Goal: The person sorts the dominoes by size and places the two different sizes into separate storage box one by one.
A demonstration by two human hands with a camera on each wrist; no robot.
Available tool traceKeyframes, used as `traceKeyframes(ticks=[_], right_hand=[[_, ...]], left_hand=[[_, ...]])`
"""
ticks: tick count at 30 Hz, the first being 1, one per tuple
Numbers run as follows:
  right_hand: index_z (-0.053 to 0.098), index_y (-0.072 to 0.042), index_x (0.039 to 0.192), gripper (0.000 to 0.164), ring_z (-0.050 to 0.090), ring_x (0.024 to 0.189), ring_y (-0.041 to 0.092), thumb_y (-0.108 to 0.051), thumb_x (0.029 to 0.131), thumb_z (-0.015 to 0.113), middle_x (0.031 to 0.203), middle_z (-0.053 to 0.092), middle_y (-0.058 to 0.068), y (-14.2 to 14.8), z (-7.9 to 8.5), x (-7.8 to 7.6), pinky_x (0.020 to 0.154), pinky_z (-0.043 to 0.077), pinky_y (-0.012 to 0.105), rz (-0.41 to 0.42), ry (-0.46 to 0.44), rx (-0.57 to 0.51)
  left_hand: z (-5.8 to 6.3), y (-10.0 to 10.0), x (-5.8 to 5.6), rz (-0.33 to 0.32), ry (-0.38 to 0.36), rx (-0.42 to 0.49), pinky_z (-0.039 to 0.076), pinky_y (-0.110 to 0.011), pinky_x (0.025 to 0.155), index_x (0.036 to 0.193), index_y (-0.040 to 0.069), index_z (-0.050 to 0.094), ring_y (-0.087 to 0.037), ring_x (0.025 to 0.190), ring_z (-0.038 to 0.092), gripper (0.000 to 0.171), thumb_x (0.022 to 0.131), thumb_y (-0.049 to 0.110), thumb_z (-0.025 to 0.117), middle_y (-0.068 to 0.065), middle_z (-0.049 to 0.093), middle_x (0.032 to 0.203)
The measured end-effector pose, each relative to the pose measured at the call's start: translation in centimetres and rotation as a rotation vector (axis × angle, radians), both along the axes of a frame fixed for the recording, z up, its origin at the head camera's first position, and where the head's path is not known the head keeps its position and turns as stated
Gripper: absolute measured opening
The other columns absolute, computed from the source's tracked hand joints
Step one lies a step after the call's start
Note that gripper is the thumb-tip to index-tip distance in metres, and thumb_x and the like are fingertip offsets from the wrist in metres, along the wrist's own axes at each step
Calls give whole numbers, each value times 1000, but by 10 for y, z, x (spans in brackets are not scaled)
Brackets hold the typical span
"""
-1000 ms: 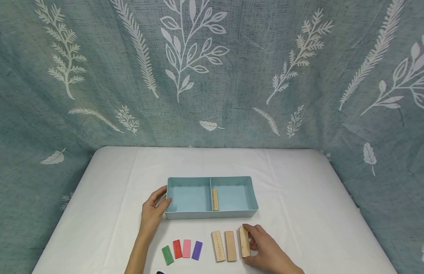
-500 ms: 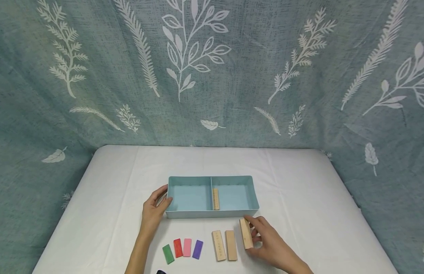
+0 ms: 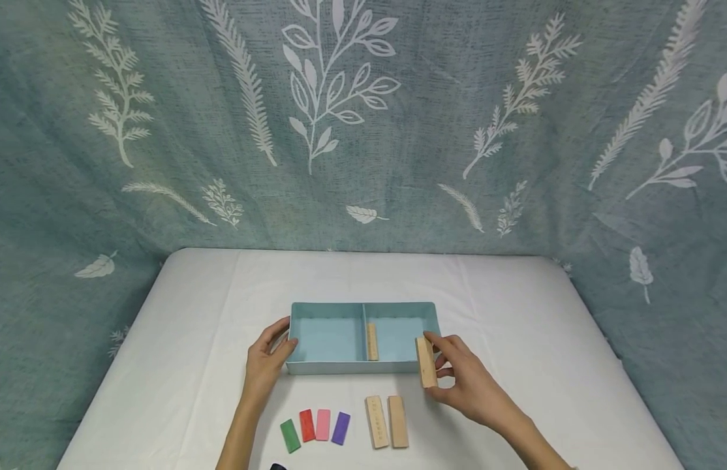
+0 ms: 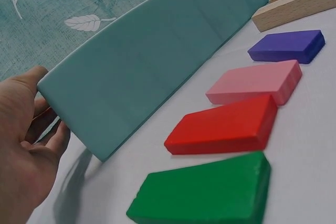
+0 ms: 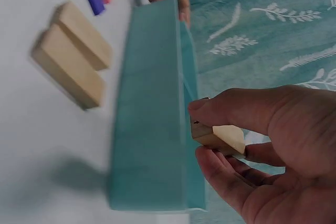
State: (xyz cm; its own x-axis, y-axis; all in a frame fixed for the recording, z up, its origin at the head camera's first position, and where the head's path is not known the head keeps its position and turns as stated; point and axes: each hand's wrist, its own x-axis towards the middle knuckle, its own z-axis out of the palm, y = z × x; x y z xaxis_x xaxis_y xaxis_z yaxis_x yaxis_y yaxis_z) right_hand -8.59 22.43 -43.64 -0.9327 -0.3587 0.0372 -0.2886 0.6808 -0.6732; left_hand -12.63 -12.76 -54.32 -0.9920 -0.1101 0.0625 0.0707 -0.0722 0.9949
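Observation:
A light blue two-compartment box (image 3: 328, 369) sits on the white table. My left hand (image 3: 268, 352) holds its left end, thumb at the rim and fingers along the outer wall. My right hand (image 3: 466, 378) pinches a wooden block (image 3: 425, 363) between thumb and fingers; it overlaps the front wall of the right compartment in the head view. In the right wrist view this held block (image 5: 202, 129) shows at the box's rim. Another wooden block (image 3: 372, 342) stands inside the right compartment, beside the divider (image 3: 365, 331).
Two wooden blocks (image 3: 376, 422) (image 3: 398, 422) lie side by side in front of the box. Left of them lie smaller purple (image 3: 340, 429), pink (image 3: 322, 425), red (image 3: 307, 425) and green (image 3: 290, 436) blocks. A patterned cloth (image 3: 363, 130) hangs behind the table.
My right hand has lifted the wooden block from beside the two others and carried it away from me, up to the box's front wall. My left hand stays at the box.

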Motion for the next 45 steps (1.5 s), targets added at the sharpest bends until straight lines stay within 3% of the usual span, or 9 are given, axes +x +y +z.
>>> traceKeyframes(ticks=[7,14,17,21,28,36,45], right_hand=[[41,4,145,86,55,93,18,4,71,85,115,51,10,-1,9,-31,81,57,32,23,47,24],[42,4,145,85,57,90,21,2,72,85,111,51,12,-12,4,-59,77,58,32,27,-5,34],[43,4,145,85,59,90,22,1,72,86,110,51,13,-17,-1,-66,78,58,37,25,-35,29],[44,5,143,84,60,89,23,2,71,86,112,51,15,-24,-8,-72,77,58,38,21,-64,26],[45,8,142,82,58,86,20,4,70,84,109,52,14,-34,-18,-77,70,54,29,43,-86,50],[47,12,137,77,56,80,18,6,69,84,105,55,15,-41,-26,-84,63,50,25,106,-57,88],[50,13,134,76,55,76,17,4,69,86,108,58,20,-45,-36,-91,60,49,25,118,-62,148]], left_hand=[[0,0,1,9,2,-3,41,-20,103,137,1,55,-23,137,43,45,93,0,66,-13,51,143],[-1,1,0,11,-10,-7,40,-19,104,137,2,55,-22,137,42,46,93,1,66,-11,51,143],[-1,1,0,13,-12,-7,40,-19,104,137,3,55,-22,137,42,45,93,1,66,-11,51,143],[-1,1,0,12,-5,-10,40,-19,104,137,2,54,-23,137,42,45,93,1,66,-12,51,144],[-2,1,1,20,-14,-23,41,-18,103,137,4,55,-23,138,41,46,93,3,67,-11,51,144],[-2,0,1,20,-2,-17,40,-18,104,137,5,56,-21,137,42,45,94,4,67,-10,52,143],[-2,2,0,19,-7,5,39,-19,104,137,4,55,-20,137,42,45,93,2,68,-10,52,143]])
